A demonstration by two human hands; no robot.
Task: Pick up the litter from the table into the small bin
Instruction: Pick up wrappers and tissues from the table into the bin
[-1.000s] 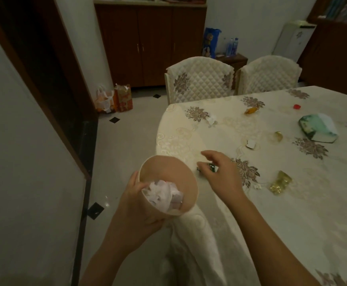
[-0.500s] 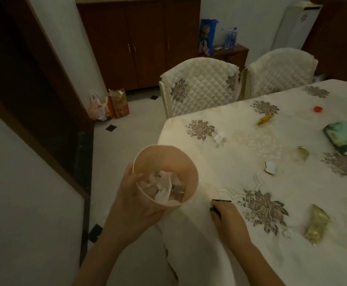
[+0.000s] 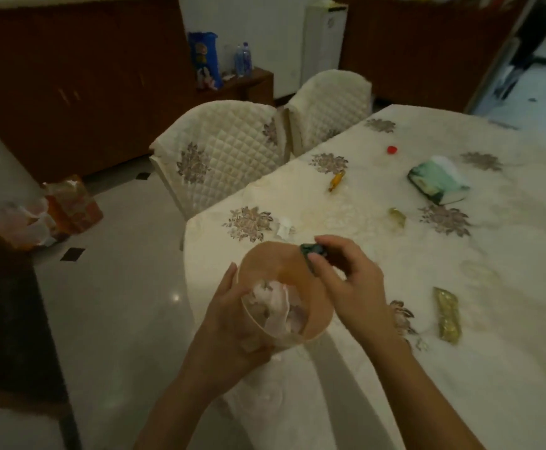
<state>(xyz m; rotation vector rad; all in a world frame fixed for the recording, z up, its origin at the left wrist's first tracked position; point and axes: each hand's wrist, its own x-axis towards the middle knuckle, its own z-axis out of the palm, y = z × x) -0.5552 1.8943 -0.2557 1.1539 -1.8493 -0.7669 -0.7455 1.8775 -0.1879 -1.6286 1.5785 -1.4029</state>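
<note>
Head view shows a smooth, round, peach plastic small bin (image 3: 310,297) holding crumpled white paper (image 3: 273,306), gripped around its side by the left hand (image 3: 229,323) beside the embroidered tablecloth (image 3: 460,352). Over the bin's far rim, the right hand (image 3: 353,287) pinches a small dark green piece of litter (image 3: 310,250), blurred and partly hidden by fingertips.

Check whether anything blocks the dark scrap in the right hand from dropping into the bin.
Nothing visible does. The right hand pinches the dark scrap at the far rim of the small bin, whose mouth is open above crumpled paper.

Tilted bin (image 3: 317,306) holding crumpled paper (image 3: 273,306).
</note>
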